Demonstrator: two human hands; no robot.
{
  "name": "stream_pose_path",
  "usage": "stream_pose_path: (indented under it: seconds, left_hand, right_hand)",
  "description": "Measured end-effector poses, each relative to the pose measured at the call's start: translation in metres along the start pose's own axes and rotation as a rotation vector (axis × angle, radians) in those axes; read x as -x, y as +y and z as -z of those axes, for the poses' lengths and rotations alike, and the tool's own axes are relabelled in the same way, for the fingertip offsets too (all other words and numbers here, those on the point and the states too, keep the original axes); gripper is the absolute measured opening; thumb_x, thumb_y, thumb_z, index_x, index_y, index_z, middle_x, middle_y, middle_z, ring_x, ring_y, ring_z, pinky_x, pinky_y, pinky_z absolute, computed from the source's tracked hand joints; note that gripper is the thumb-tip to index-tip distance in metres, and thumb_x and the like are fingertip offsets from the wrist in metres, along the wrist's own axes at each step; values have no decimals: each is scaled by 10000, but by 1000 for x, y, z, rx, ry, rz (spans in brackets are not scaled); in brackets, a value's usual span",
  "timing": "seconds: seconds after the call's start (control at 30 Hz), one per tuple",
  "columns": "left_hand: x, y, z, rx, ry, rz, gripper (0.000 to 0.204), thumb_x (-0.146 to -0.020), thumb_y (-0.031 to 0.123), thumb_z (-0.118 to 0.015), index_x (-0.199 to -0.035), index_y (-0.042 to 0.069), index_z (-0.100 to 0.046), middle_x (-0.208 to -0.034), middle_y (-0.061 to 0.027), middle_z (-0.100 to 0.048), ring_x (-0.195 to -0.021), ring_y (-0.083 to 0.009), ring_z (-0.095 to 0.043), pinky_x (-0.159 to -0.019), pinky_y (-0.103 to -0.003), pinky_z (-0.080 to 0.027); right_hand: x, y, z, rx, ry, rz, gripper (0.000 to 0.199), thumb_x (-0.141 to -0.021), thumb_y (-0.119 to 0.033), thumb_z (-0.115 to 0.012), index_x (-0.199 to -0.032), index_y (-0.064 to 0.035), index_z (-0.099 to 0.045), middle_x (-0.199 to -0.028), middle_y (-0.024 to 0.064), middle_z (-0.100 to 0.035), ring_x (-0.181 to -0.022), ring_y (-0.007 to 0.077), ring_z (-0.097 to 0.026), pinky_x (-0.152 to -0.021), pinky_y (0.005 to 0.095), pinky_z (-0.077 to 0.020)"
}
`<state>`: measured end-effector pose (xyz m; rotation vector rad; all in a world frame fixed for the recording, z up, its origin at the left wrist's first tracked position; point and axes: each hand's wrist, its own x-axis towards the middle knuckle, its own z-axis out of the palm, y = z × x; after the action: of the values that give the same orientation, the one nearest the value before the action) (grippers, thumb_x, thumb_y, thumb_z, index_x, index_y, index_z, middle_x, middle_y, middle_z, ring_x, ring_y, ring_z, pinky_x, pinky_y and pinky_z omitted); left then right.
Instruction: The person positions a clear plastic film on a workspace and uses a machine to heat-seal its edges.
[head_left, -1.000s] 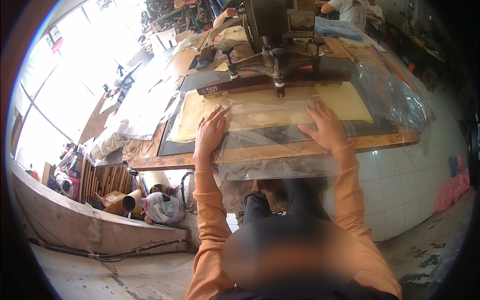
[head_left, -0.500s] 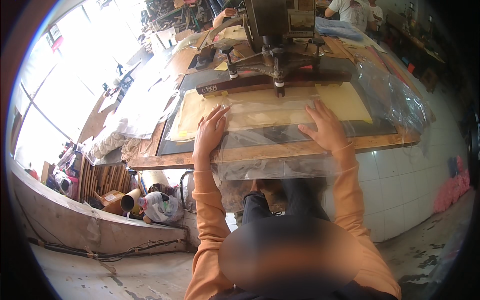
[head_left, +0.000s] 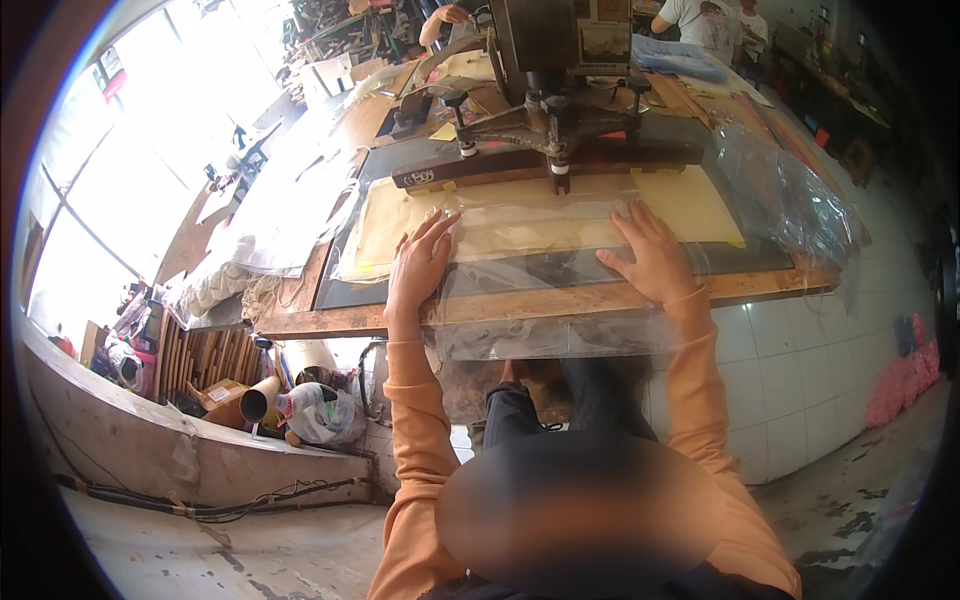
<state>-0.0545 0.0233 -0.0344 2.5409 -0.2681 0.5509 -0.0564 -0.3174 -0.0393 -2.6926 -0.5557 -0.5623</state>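
My left hand (head_left: 418, 266) lies flat, fingers spread, on a clear plastic sheet (head_left: 540, 250) at the near left of the work table. My right hand (head_left: 652, 254) presses flat on the same sheet further right. The sheet covers a tan flat board (head_left: 690, 200) on a dark bed, and its near edge hangs over the wooden table rim (head_left: 500, 305). Just beyond my fingers stands the dark press head (head_left: 552, 150) of a machine, with its long bar across the tan board.
Crumpled clear plastic (head_left: 790, 190) piles at the table's right end. Cardboard tubes (head_left: 255, 400), a bag and wooden slats sit on the floor at left. White sheets (head_left: 280, 200) cover a bench on the left. Other people work at the far end (head_left: 700, 20). Pink material (head_left: 900, 380) lies at right.
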Motion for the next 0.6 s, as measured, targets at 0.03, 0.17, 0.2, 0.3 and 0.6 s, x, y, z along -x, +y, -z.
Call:
stream_pose_path:
  seconds: [0.03, 0.17, 0.2, 0.3, 0.6]
  left_hand:
    - [0, 0, 0, 3, 0, 0, 368, -925, 270, -441, -1268, 241, -570, -1365, -98, -491, -1232, -291, -487, -1073, -470, -287]
    - [0, -1, -1, -2, 2, 4, 367, -925, 273, -441, -1267, 242, -571, -1365, -98, -491, -1233, -290, -486, -1074, -466, -287]
    - [0, 0, -1, 3, 0, 12, 367, -925, 274, -440, -1266, 241, -572, -1366, -98, -490, -1234, -290, -485, -1074, -465, -287]
    - [0, 1, 0, 4, -5, 21, 366, -926, 274, -439, -1265, 240, -572, -1368, -97, -488, -1237, -287, -482, -1075, -463, -287]
    - [1, 1, 0, -10, -1, 10, 363, -931, 274, -438, -1266, 232, -572, -1371, -97, -485, -1242, -278, -477, -1075, -458, -286]
  right_hand:
    - [0, 0, 0, -2, 0, 0, 696, -857, -564, -527, -1305, -32, -498, -1420, 237, -366, -1349, 331, -315, -1096, 414, -267]
    - [0, 1, -2, -1, 6, 6, 694, -857, -563, -529, -1301, -30, -500, -1415, 239, -373, -1345, 334, -321, -1094, 415, -270]
    - [0, 2, -2, 1, 9, 9, 694, -857, -563, -529, -1300, -30, -501, -1413, 239, -374, -1344, 335, -322, -1093, 415, -271]
    - [0, 3, -3, 10, 18, 16, 692, -856, -561, -532, -1300, -32, -502, -1413, 237, -377, -1342, 335, -325, -1092, 416, -273]
    - [0, 1, -1, -2, 23, 13, 685, -848, -547, -550, -1301, -36, -503, -1414, 232, -377, -1338, 334, -331, -1086, 413, -279]
